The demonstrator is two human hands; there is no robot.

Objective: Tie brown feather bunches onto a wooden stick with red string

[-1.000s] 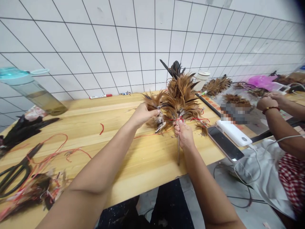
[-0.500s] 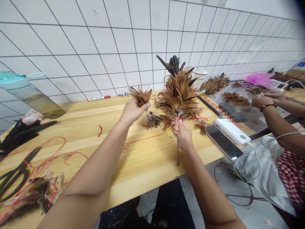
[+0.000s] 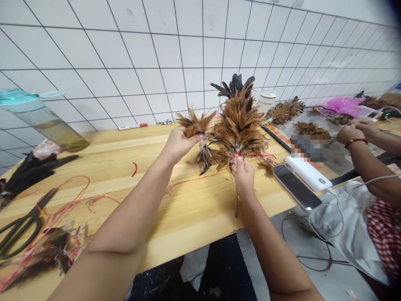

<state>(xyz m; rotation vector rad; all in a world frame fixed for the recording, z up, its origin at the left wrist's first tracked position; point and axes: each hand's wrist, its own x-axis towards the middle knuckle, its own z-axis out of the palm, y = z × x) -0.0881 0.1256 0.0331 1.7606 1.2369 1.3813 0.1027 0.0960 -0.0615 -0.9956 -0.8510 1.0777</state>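
My right hand (image 3: 243,173) is closed around the stick of a feather duster (image 3: 239,119), just below its lowest ring of brown feathers. The duster stands nearly upright, with black feathers at its top and red string (image 3: 237,155) wound at its base. My left hand (image 3: 180,144) pinches a bunch of brown feathers (image 3: 196,123) to the left of the duster. Below that hand, a small dark-and-grey feather tuft (image 3: 205,158) is beside the duster; whether it is held too I cannot tell. A red thread runs leftward over the wooden table (image 3: 188,213).
Scissors (image 3: 28,225), tangled red string and feather scraps (image 3: 56,246) lie at left, near black feathers (image 3: 31,173) and a water bottle (image 3: 46,121). A phone (image 3: 296,186) and white power bank (image 3: 308,173) lie at right. A co-worker's hands (image 3: 354,131) are beyond them.
My left hand has moved slightly right with its feather bunch, closer to the duster. The bunch looks more spread. My right hand keeps its hold on the stick.
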